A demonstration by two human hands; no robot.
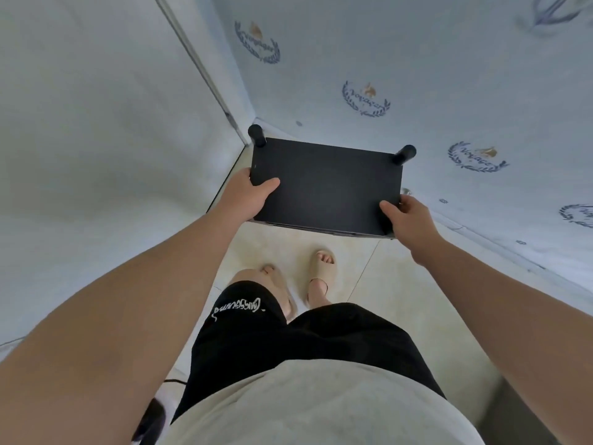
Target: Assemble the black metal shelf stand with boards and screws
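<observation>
Gripping top board of shelf stand w/ both hands, L hand & R hand, fingers curled round edges; looks assembled, positioning in wall corner. Next: set level.

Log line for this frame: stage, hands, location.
stage: shelf stand held by its top | left hand: grips left edge | right hand: grips right edge | location: at wall corner | on floor or lifted: cannot tell

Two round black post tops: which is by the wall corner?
The far-left post top, beyond the left hand gripping the shelf, next to where the walls meet. The far-right post top stands along the patterned wall.
</observation>
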